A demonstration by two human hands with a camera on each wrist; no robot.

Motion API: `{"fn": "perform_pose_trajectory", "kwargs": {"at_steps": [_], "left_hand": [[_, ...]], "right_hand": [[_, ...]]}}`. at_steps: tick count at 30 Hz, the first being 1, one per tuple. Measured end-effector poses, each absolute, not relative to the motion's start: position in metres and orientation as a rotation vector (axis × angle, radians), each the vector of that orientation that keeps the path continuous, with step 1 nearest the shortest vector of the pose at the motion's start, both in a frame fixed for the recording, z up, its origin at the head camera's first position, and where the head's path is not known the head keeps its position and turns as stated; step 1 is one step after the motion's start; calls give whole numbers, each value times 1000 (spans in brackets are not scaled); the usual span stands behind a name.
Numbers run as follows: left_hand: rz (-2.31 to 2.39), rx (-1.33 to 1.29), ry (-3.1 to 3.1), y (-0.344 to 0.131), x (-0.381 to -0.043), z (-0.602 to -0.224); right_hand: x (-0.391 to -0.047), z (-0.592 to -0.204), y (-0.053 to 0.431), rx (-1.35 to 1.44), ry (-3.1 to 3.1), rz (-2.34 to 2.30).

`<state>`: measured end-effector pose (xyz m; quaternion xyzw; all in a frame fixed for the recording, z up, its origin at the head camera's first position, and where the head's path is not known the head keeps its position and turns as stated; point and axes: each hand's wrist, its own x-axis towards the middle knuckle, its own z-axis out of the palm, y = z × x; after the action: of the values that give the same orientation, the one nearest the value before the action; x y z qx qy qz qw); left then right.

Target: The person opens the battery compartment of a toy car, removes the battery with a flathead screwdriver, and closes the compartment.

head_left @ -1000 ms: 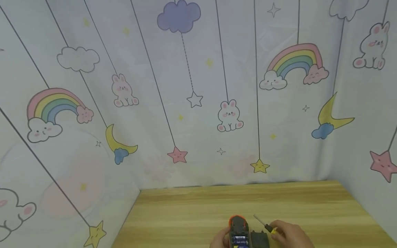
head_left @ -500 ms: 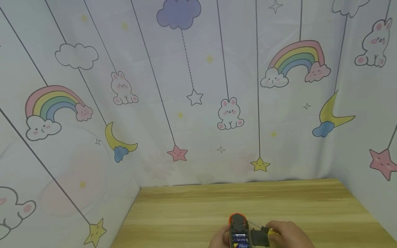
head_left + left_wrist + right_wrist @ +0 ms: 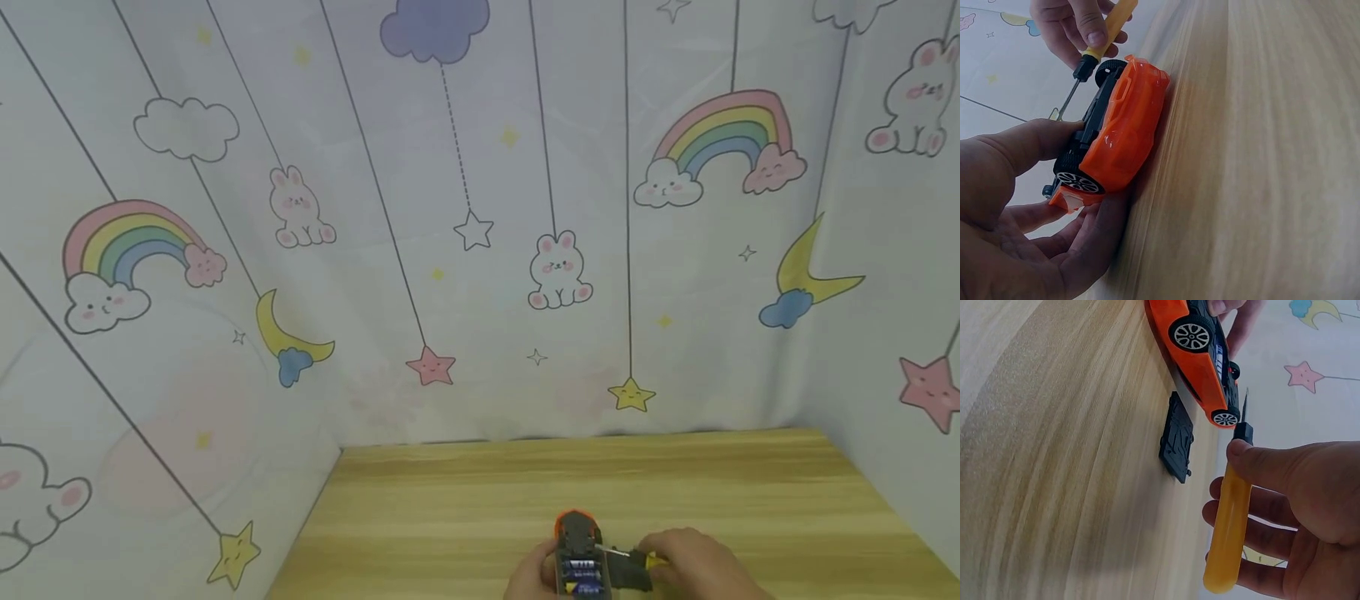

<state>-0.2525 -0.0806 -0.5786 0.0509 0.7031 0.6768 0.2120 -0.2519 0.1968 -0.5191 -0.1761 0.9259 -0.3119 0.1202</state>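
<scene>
An orange toy car lies upside down on the table, its black underside facing up. Its battery bay, with several blue batteries in it, is uncovered in the head view. My left hand grips the car by one end, thumb on the underside and fingers beneath the body. My right hand holds a screwdriver by its yellow handle, thumb near the black collar. The metal shaft reaches over the car's underside. Beside the car, a black battery cover lies flat on the table.
The wood-grain table extends around the car. A white curtain printed with rabbits, stars and rainbows rises behind the table's back edge and along both sides.
My right hand has brought the screwdriver left and lower, its tip going from above the battery cover to over the car's underside. My left hand keeps its grip on the car.
</scene>
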Motion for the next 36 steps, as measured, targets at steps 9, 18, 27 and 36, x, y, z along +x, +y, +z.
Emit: {"fn": "perform_pose_trajectory", "kwargs": {"at_steps": [9,18,27,36], "left_hand": [[1905,73,1921,-78,-249,-571],[1864,53,1983,-78,-250,-566],[1853,14,1975,-75,-248,-564],[1862,1,1963,-74,-243,-561]], "right_hand": [[-251,-510,194,-737,2903,-665],[-250,-497,173,-803,3070,-353],[-241,-486,158,-762,3208,-2],[-238,-475,149,-866,3274,143]]}}
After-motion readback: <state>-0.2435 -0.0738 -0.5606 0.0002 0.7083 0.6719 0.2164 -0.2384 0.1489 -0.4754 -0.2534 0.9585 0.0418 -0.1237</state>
